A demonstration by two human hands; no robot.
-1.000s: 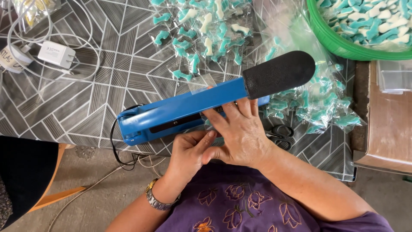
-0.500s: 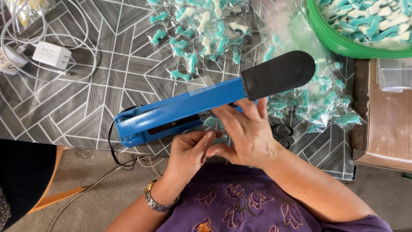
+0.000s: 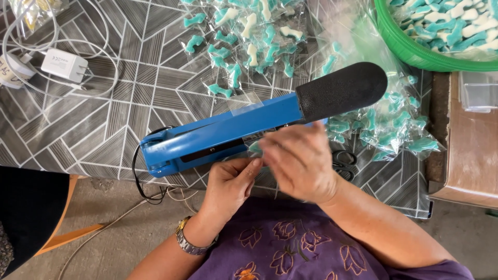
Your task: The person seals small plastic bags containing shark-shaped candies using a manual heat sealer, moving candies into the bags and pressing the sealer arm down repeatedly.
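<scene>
A blue heat sealer (image 3: 218,135) with a black padded handle (image 3: 342,91) lies slanted across the patterned table. A small clear plastic bag (image 3: 245,101) sticks out from under its arm on the far side. My left hand (image 3: 231,184) pinches the near edge of that bag just below the sealer. My right hand (image 3: 301,161) is beside it, fingers curled over the same bag, close under the handle end. A teal sweet shows between my fingers.
Clear bags of teal and white gummy sweets (image 3: 249,41) lie behind the sealer. A green basin (image 3: 410,49) of the same sweets is at top right. Black scissors (image 3: 343,163), a white charger (image 3: 63,65) with cables, and a brown box (image 3: 472,150) are nearby.
The sealer arm has lifted slightly and both hands have shifted on the small bag below it; my right hand moved a little right.
</scene>
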